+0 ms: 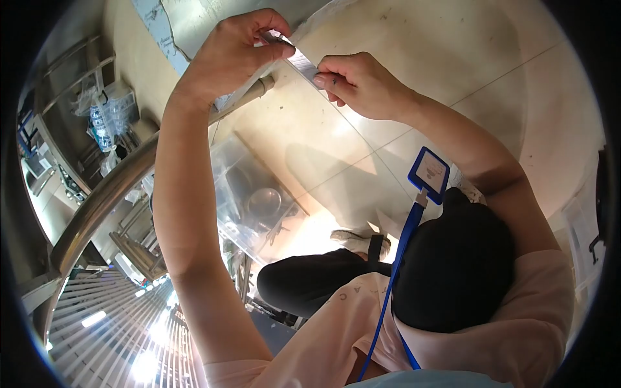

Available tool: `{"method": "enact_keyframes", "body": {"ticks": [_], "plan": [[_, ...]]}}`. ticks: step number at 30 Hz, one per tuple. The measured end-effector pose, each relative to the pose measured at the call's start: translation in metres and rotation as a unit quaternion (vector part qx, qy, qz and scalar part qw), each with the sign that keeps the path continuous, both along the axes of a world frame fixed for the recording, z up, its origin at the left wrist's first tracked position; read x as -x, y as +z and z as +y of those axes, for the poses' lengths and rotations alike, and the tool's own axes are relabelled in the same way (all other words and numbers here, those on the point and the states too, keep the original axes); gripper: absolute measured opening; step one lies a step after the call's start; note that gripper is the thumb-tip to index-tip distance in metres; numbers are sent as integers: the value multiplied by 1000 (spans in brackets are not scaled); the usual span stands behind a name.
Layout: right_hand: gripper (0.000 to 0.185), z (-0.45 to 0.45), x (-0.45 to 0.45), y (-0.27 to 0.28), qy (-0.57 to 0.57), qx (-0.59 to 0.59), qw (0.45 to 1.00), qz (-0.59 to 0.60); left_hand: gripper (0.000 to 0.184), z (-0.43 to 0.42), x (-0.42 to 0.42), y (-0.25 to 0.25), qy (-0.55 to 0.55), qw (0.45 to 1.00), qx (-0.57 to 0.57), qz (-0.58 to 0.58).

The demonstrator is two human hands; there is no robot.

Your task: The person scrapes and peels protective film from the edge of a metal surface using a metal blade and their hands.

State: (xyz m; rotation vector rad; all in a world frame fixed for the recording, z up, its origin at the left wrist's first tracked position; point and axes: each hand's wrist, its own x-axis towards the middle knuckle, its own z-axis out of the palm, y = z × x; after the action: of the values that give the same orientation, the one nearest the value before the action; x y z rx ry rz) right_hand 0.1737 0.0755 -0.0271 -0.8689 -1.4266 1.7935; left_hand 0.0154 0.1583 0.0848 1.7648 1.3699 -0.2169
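Pale strip [306,66]: suspended at a slant between the two hands, above the tiled floor [479,58].
Left hand [236,55]: thumb and fingers closed on the strip's upper end (a small dark item shows at the fingertips, too small to identify).
Right hand [365,84]: thumb and fingers pinched on the lower end.
Step in hand: judged to be two-handed holding or handling of the strip; its finer purpose cannot be told.
Demand of a move: probably light, matched pinches, with the span kept straight.
Metal rail [107,187]: curved, passing behind the left forearm; its end might catch a lowered wrist.
Metal surface [204,19]: just beside the left hand, limiting room on that side.
Badge [430,173]: on a blue lanyard [407,236], near the right forearm, a possible snag.
Clear plastic bin [226,171]: on the floor, between the forearms in view.
Shoe [359,242]: beyond the dark-trousered knee [297,281].
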Motion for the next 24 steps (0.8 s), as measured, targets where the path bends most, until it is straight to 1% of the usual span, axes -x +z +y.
{"method": "enact_keyframes", "body": {"ticks": [1, 2, 3, 4, 5, 6, 7, 8, 9, 10, 11, 12, 14, 18, 21, 24], "plan": [[15, 0, -1, 0, 5, 0, 1000, 0, 26, 4, 2, -2, 18, 999, 50, -4], [15, 1, -3, -1, -7, -33, 999, -14, 23, 12, 14, -8, -6, 993, -118, 3], [14, 4, -5, -5, -18, -65, 997, -28, 20, 24, 33, -17, -29, 959, -282, 9], [14, 7, -5, -10, -29, -95, 994, -41, 17, 27, 35, -18, -52, 899, -436, 17], [8, 8, 0, -24, -61, -158, 983, -67, 17, 29, 37, -17, -60, 815, -557, 147], [6, 10, 4, -35, -97, -230, 965, -85, 18, 30, 28, -9, -68, 700, -658, 270], [4, 12, 8, -45, -133, -298, 940, -102, 23, 24, 21, -4, -129, 647, -681, 316], [3, 15, 11, -54, -169, -363, 909, -120, 22, 19, 15, -5, -139, 734, -623, 233], [7, 18, 15, -60, -157, -378, 896, -171, 20, 13, 10, -7, -148, 809, -549, 148], [4, 23, 21, -66, -200, -428, 864, -174, 19, 3, -2, -5, -153, 871, -462, 62], [6, 29, 23, -70, -205, -438, 855, -189, 17, -13, -15, 2, -134, 913, -382, 51], [7, 34, 23, -70, -209, -449, 845, -204, 24, -18, -15, 1, -149, 930, -332, 46], [9, 40, 22, -67, -246, -464, 830, -189, 12, -28, -11, -15, -122, 931, -342, 30], [13, 42, 28, -69, -307, -483, 801, -178, 9, -23, 12, -26, -168, 916, -364, 35], [15, 39, 35, -77, -297, -467, 815, -172, 8, -27, 10, -28, -190, 904, -379, 50], [16, 38, 40, -80, -313, -469, 807, -176, 6, -29, 14, -31, -222, 881, -412, 73]]}}
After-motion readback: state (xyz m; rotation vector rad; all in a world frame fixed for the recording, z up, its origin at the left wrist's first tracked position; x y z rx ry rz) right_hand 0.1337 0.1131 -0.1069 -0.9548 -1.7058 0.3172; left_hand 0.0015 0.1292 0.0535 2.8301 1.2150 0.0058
